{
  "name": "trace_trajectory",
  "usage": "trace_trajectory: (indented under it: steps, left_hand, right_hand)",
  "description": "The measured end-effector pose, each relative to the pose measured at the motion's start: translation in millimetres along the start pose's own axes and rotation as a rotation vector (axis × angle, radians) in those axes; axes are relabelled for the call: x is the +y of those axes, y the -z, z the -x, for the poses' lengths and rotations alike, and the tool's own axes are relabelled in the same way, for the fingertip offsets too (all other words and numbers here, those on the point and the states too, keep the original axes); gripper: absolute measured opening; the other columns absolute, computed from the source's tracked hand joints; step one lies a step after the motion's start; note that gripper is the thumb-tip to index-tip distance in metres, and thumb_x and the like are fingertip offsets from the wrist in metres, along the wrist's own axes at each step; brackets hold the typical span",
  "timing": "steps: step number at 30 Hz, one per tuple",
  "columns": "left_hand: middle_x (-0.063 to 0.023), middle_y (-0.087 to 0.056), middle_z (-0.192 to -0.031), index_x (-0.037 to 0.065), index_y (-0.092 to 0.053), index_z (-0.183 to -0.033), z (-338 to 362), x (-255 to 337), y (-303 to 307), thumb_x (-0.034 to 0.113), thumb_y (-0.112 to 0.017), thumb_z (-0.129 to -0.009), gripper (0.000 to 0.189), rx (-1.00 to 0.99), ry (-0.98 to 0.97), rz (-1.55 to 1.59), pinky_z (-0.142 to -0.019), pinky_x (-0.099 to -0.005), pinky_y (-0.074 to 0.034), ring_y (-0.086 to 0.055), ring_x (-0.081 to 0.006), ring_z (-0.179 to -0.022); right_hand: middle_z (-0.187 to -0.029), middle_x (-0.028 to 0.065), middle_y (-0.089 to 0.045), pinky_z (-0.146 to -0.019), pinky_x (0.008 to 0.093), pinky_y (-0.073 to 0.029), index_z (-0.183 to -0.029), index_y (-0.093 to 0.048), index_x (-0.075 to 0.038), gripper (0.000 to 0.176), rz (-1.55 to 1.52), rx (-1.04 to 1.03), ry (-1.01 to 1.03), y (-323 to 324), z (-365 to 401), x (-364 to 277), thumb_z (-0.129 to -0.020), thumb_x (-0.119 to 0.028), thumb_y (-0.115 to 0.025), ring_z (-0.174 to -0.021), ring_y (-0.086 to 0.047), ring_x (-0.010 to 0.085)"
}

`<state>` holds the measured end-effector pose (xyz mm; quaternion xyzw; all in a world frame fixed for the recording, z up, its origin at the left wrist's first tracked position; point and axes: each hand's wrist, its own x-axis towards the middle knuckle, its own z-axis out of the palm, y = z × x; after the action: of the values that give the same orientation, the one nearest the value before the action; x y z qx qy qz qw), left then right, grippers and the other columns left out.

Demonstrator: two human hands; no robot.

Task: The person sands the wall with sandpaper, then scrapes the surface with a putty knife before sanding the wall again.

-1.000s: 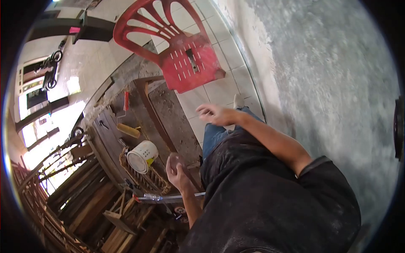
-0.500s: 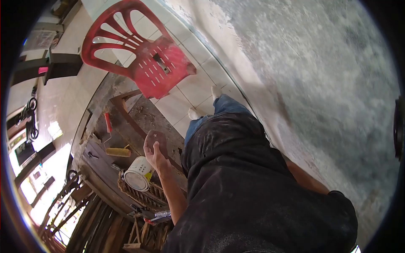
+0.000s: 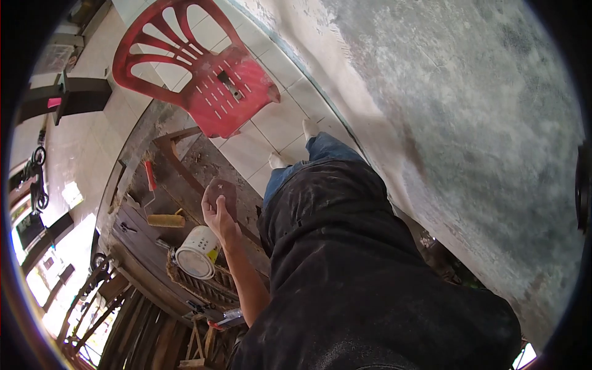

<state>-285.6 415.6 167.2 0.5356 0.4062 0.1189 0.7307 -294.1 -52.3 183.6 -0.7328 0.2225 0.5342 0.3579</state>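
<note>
My left hand [image 3: 216, 217] is closed on a brown, dusty piece of sandpaper [image 3: 224, 192], the thumb lying over its face. The arm reaches out at the left of my body, above a wooden surface. My right hand is out of sight; no part of that arm shows now. Up ahead stands a red plastic chair [image 3: 217, 102], whitened with dust, with a small dark and pale flat tool [image 3: 229, 85] on its seat. Below my left hand is a white bucket [image 3: 197, 251]. A paint roller [image 3: 166, 220] with a red handle [image 3: 150, 176] lies farther left.
A grey, patchy wall [image 3: 456, 123] runs close along my right side. Pale tiles [image 3: 246, 148] lie under the chair and my feet. A curved brown wooden frame [image 3: 179, 163] stands beside the chair. Wooden planks [image 3: 132, 327] are stacked at the lower left.
The view has shifted slightly, so the chair, roller and bucket sit lower or farther left. My right forearm, seen before against the wall, has gone out of sight. My left hand keeps the sandpaper.
</note>
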Motion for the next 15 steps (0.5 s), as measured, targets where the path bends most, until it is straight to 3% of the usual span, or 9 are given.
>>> trace_trajectory:
  steps: [15]
  left_hand:
    - [-0.0142, -0.057, -0.126, -0.004, -0.049, -0.132, 23.8, -8.3, 0.1, -0.002, -0.057, -0.091, 0.042, 0.132, 0.027, -0.081, -0.093, -0.0351, -0.054, -0.06, -0.0226, -0.11]
  right_hand:
    - [-0.13, 0.0113, -0.06, -0.095, 0.0317, -0.046, -0.136, -0.053, -0.003, 0.045, 0.094, -0.063, 0.019, 8.8, -24.7, -11.4, -0.099, -0.028, -0.056, -0.112, -0.056, 0.0181]
